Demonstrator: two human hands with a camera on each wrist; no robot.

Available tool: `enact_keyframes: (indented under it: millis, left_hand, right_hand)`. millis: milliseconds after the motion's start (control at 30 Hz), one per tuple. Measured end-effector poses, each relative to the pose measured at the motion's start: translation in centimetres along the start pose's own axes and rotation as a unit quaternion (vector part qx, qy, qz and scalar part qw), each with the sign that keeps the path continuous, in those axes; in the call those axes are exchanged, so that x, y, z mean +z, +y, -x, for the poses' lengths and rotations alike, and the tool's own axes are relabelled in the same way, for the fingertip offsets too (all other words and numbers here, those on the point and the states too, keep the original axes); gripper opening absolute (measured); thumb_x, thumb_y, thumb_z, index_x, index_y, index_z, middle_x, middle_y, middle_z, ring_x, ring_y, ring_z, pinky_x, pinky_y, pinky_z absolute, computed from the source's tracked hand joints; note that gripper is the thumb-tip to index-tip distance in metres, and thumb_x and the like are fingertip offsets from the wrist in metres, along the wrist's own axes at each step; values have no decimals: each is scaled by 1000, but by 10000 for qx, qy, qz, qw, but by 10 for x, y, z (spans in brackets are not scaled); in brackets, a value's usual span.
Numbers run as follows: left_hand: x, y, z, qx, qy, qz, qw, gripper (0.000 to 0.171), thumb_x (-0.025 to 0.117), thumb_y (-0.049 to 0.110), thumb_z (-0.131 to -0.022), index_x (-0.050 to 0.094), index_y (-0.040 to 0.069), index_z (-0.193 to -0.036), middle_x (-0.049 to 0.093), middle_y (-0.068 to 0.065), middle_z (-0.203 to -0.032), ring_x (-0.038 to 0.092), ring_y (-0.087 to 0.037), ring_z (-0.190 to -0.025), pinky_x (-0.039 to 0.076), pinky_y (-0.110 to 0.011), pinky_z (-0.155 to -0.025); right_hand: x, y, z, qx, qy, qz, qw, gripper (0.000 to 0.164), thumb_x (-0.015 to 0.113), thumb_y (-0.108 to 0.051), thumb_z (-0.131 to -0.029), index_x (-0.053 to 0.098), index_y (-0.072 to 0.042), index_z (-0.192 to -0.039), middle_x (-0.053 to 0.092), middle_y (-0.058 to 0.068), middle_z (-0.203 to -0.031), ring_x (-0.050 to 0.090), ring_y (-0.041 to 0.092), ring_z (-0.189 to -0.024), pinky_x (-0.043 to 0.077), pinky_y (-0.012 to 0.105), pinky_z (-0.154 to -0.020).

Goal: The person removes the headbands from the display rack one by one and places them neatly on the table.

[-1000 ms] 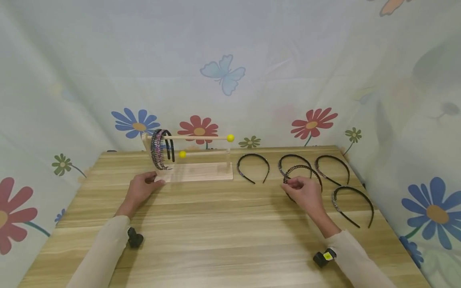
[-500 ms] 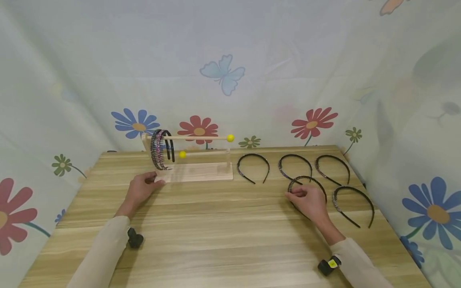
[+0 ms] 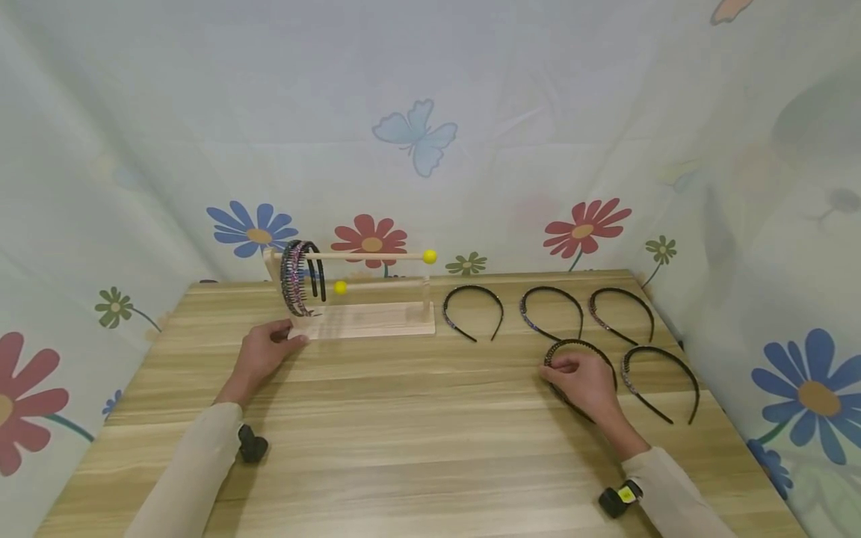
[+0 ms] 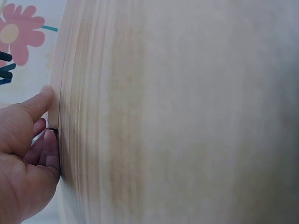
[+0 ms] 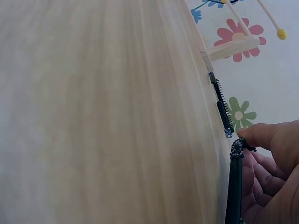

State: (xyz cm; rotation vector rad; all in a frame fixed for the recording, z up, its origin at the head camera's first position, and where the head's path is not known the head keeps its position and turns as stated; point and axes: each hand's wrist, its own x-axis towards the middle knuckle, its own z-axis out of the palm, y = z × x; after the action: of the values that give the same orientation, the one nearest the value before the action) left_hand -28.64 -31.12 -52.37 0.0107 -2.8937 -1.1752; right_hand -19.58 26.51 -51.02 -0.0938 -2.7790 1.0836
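In the head view my right hand (image 3: 581, 381) pinches the left side of a black toothed headband (image 3: 580, 343), which stands tilted close over the table. In the right wrist view, thumb and fingers meet on this headband (image 5: 235, 186) near a band of sparkling stones. My left hand (image 3: 264, 350) grips the left front corner of a pale wooden headband stand (image 3: 366, 321), thumb on its base. Several jewelled headbands (image 3: 294, 276) hang together at the left end of the stand's upper rod (image 3: 377, 257). Parts of the held headband are hidden behind my right hand.
Other black headbands lie on the wood-grain table (image 3: 377, 448): one right of the stand (image 3: 473, 288), two along the back right (image 3: 553, 289), and one at the right edge (image 3: 666, 357). Yellow balls (image 3: 430, 257) cap the rods. A flowered cloth (image 3: 417, 67) hangs behind.
My right hand has moved toward me and slightly right, bringing the headband away from the one behind it and lower. My left hand has stayed at the stand's corner.
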Motion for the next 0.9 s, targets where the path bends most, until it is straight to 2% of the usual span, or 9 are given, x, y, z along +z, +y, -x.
enact_keyframes:
  millis: [267, 367, 600, 800, 900]
  left_hand:
    - [-1, 1, 0, 2, -4, 11, 10000, 71, 70, 40, -98, 49, -8, -146, 60, -31, -136, 60, -44, -122, 48, -58, -103]
    - [-1, 0, 0, 21, 8, 24, 10000, 71, 71, 39, -98, 49, -8, -146, 60, -31, -135, 60, -44, -121, 48, -58, -103]
    - [0, 0, -1, 15, 16, -19, 10000, 71, 71, 38, -98, 49, -9, -145, 59, -32, -136, 59, -45, -123, 47, -58, -104]
    - [-1, 2, 1, 20, 47, -15, 10000, 70, 71, 37, -98, 50, -9, -145, 60, -32, -135, 60, -45, -122, 48, -58, -104]
    - [-1, 3, 1, 33, 56, -35, 10000, 69, 71, 37, -98, 50, -9, -145, 60, -32, -135, 60, -45, -122, 47, -59, -104]
  right_hand:
    - [2, 6, -2, 28, -92, 33, 9999, 21, 85, -35, -85, 82, -14, -87, 78, -1, -82, 69, 11, -73, 55, 35, -70]
    - [2, 6, -2, -11, -138, 4, 9999, 22, 84, -34, -86, 82, -12, -88, 78, 2, -83, 70, 14, -74, 57, 36, -70]
    - [2, 7, -2, 224, -244, -72, 9994, 32, 83, -36, -87, 81, -7, -98, 79, 7, -88, 73, 17, -78, 57, 36, -72]
    - [-2, 2, 0, 399, -557, -537, 9962, 35, 81, -31, -90, 78, 0, -107, 78, 13, -92, 72, 16, -68, 57, 28, -59]
    - [-7, -1, 1, 400, -754, -607, 9945, 38, 78, -30, -93, 75, 3, -113, 78, 16, -96, 73, 17, -69, 58, 27, -58]
